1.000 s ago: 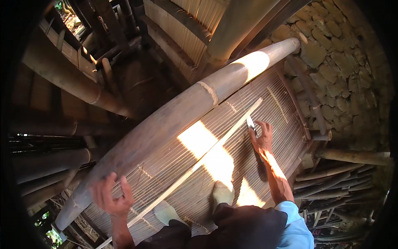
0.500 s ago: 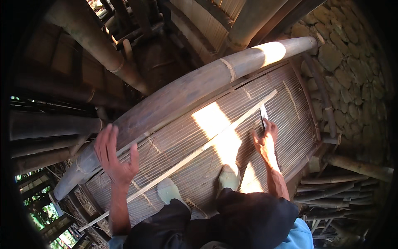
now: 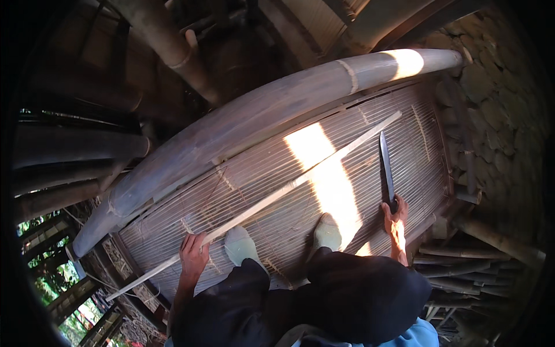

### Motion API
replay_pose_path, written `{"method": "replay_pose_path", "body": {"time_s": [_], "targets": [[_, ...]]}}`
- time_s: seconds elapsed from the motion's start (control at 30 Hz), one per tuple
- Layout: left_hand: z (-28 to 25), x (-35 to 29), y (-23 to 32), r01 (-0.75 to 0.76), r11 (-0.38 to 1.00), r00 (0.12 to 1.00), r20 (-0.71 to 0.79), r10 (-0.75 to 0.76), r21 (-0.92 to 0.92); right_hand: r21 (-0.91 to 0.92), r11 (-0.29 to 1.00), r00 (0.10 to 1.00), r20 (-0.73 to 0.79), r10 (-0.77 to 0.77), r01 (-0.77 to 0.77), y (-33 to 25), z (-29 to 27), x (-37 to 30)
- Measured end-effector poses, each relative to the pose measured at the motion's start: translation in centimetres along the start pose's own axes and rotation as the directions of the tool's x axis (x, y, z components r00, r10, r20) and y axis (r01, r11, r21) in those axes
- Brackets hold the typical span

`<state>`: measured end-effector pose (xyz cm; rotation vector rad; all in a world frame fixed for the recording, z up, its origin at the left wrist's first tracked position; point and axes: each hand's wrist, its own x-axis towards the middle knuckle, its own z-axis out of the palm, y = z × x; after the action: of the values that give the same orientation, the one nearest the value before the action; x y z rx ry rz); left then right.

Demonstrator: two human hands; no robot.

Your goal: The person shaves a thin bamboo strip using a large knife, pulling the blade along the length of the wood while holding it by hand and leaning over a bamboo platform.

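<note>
The left hand [image 3: 193, 251] was closed around a long pale bamboo strip [image 3: 272, 196] near its lower end. From that hand the strip ran up and across toward the right hand, lying on a platform of split bamboo slats [image 3: 260, 173]. The right hand [image 3: 395, 215] gripped the handle of a long dark knife [image 3: 385, 165], whose blade pointed away from the person and ended just short of the strip's far end.

To work the strip well, my judgement is that the left hand should pin it flat against the slats while the blade stays angled away from the two feet [image 3: 243, 246] in light socks planted between the hands.

Beyond both hands a thick bamboo pole [image 3: 277, 115] edged the platform; right of the knife hand stood a stone wall [image 3: 491, 92]. No containers showed.
</note>
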<state>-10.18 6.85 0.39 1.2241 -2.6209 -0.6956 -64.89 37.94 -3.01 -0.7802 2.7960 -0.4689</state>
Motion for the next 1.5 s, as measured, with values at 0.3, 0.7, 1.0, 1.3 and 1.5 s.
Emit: {"method": "replay_pose_path", "body": {"time_s": [0.3, 0.7, 1.0, 1.3, 1.5], "targets": [[-2.3, 1.2, 0.4, 0.142, 0.987, 0.987, 0.083, -0.136, -0.071, -0.028, 0.996, 0.996, 0.027, 0.084, -0.083, -1.2, 0.2, -0.7], [-3.6, 3.5, 3.9, 0.196, 0.964, 0.977, 0.123, -0.176, -0.181, -0.048, 0.995, 0.965, -0.244, -0.094, 0.084, -2.8, 0.5, -1.1], [-3.1, 4.0, 6.0, -0.022, 0.984, 0.990, 0.136, 0.046, -0.175, 0.072, 0.852, 0.855, -0.044, -0.517, 0.519, -14.9, -2.1, 0.7], [-5.6, 3.8, 6.7, 0.170, 0.985, 0.971, 0.177, -0.163, -0.025, 0.196, 0.712, 0.679, 0.212, -0.702, 0.675, -21.6, -2.7, 0.0], [-8.6, 5.1, 8.3, 0.453, 0.664, 0.867, 0.466, -0.174, -0.595, 0.256, 0.530, 0.472, 0.254, -0.844, 0.809, -27.3, -4.9, 0.5]]}}
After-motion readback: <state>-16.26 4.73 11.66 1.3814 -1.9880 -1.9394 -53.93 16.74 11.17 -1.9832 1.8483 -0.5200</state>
